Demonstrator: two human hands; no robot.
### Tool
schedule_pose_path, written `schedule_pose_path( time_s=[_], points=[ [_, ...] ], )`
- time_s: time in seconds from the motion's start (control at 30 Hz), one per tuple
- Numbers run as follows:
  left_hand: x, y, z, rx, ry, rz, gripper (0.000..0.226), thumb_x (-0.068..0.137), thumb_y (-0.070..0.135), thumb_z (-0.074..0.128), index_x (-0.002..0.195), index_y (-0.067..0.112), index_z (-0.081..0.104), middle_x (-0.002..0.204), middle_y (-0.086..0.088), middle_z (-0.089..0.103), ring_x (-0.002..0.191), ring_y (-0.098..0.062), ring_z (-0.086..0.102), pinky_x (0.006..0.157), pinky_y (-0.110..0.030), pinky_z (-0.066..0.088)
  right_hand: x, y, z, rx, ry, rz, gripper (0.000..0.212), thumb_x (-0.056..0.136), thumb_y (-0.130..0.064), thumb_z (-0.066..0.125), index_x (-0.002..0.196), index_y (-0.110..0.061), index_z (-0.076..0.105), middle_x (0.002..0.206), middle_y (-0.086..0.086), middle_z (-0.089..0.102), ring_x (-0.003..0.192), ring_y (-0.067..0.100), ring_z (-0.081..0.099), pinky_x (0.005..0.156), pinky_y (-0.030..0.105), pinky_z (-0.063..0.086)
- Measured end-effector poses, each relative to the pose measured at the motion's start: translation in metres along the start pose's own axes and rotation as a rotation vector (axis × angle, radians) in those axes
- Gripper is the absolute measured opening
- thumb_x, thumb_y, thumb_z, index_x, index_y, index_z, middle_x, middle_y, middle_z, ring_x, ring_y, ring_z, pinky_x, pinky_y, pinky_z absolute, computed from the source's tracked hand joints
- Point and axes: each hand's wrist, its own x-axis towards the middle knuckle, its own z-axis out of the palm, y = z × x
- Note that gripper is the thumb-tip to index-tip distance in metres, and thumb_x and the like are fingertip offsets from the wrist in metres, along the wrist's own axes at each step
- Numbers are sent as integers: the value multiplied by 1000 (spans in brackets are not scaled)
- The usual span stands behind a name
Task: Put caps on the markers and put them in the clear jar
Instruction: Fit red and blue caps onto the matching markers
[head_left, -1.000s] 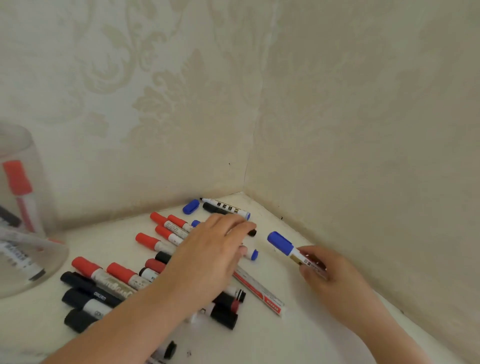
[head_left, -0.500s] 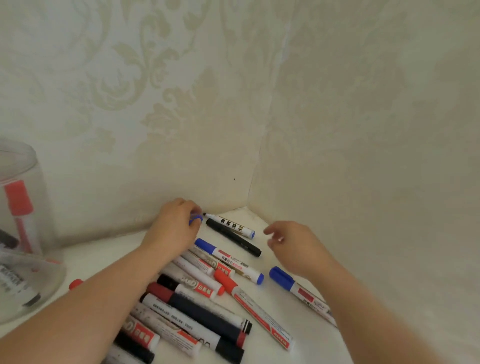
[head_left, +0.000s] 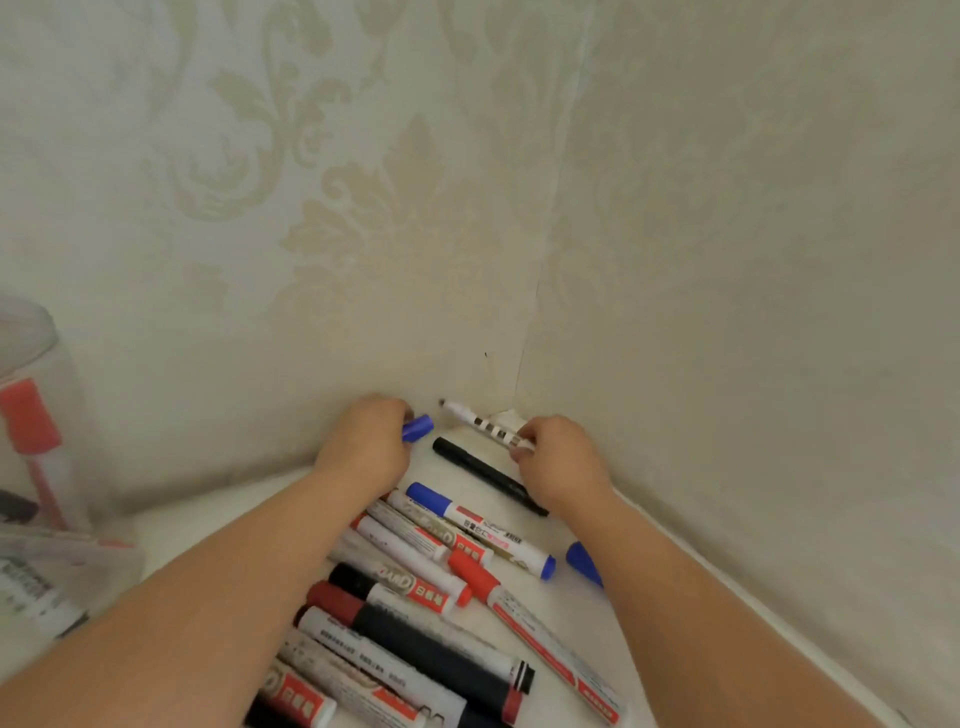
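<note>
My left hand (head_left: 369, 447) pinches a loose blue cap (head_left: 417, 428) near the far wall. My right hand (head_left: 558, 460) grips the rear end of an uncapped white marker with black bands (head_left: 475, 418), its bare tip pointing left toward the cap. A black marker (head_left: 480, 470) lies just below them. Several capped red, black and blue markers (head_left: 415, 587) lie in a heap between my forearms. The clear jar (head_left: 31, 467) stands at the left edge with a red-capped marker (head_left: 28, 421) and others inside.
Two wallpapered walls meet in a corner (head_left: 519, 384) right behind my hands. A blue-capped marker (head_left: 584, 564) lies partly hidden under my right forearm. The white tabletop (head_left: 171, 525) runs from the jar to the heap.
My right hand let go of the blue-capped marker and took hold of the banded white marker. My left hand reached to the back wall and picked up the blue cap.
</note>
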Motion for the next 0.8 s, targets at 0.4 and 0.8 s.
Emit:
schedule_pose_path(
  time_s=[0.4,0.8],
  points=[
    [-133,47,-38,-445,35,258,30,93,28,45,123,32,49,105,16,58,96,3,53,79,-7,39,-133,30,-80,461,-48,6,15,95,-22,42,102,-33,48,99,-1,58,81,17,55,59,19,41],
    [-158,42,-22,-350,-26,422,22,88,27,54,108,32,49,104,18,59,96,6,53,80,-3,39,-155,56,-51,126,-2,-222,20,84,0,44,81,-18,52,72,-2,47,75,11,40,62,17,31]
  ],
)
